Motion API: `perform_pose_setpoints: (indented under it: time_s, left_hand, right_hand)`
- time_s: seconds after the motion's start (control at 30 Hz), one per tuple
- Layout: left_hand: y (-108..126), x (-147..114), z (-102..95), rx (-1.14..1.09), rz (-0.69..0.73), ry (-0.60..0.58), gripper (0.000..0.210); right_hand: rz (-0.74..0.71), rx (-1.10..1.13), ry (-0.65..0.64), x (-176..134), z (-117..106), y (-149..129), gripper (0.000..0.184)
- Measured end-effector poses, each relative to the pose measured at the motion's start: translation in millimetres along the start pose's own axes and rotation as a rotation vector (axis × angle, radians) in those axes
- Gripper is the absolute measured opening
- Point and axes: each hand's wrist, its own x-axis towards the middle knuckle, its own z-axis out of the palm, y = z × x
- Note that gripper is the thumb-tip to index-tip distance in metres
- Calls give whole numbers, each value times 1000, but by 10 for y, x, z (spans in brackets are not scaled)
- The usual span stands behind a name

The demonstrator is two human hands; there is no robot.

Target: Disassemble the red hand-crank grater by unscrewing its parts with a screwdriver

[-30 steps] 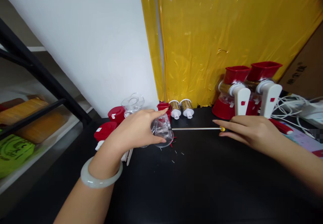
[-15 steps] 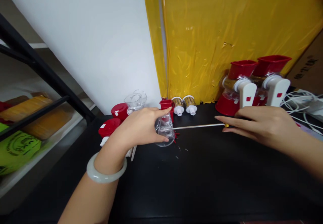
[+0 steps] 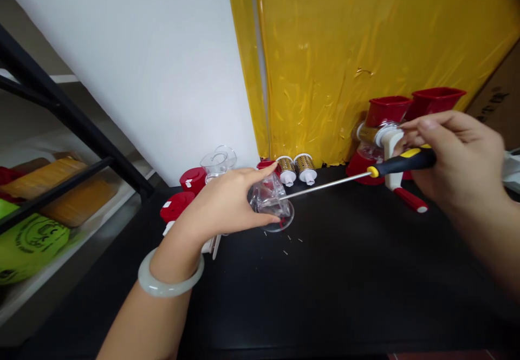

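Note:
My left hand (image 3: 233, 200) is closed around a clear plastic housing (image 3: 271, 193), thumb below and forefinger stretched over the top. A screwdriver (image 3: 392, 165) with a black and yellow handle is gripped in my right hand (image 3: 467, 157), which is raised at the right. Its long metal shaft slants down to the left, and the tip reaches into the clear housing; what the tip touches there cannot be made out. Small screws (image 3: 285, 252) lie on the black table (image 3: 325, 289) just in front of the housing.
Two grater drums (image 3: 305, 169) stand behind the housing. Red parts (image 3: 177, 206) and a clear part (image 3: 219, 159) sit at the left. Red rotary graters (image 3: 388, 112) with white cranks stand at the back right, partly behind my right hand. Shelving (image 3: 101, 165) is at far left.
My right hand has risen and turned, so the screwdriver's handle now shows and its shaft slopes more steeply. The clear housing has tilted slightly to the right in my left hand.

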Motion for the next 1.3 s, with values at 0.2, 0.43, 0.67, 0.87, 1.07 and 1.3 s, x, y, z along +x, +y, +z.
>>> perform_pose_setpoints:
  time_s: [0.2, 0.43, 0.67, 0.87, 1.07, 1.3]
  left_hand:
    - [8, 8, -7, 136, -84, 2, 88]
    - [8, 4, -36, 200, -102, 0, 89]
    - [-72, 34, -4, 162, -96, -31, 91]
    - [-110, 39, -61, 152, -124, -16, 91]
    - [-113, 15, -73, 175, -145, -14, 90]
    - [-42, 22, -73, 257, -149, -37, 89]
  right_hand:
    - [331, 192, 2, 165, 187, 316, 19]
    - [270, -428, -382, 393, 66, 419, 70]
    - [35, -498, -475, 456, -27, 505, 55]
    - [156, -231, -461, 391, -5, 553, 48]
    - [297, -12, -338, 322, 77, 514, 56]
    - [328, 55, -368, 342, 98, 568, 41]
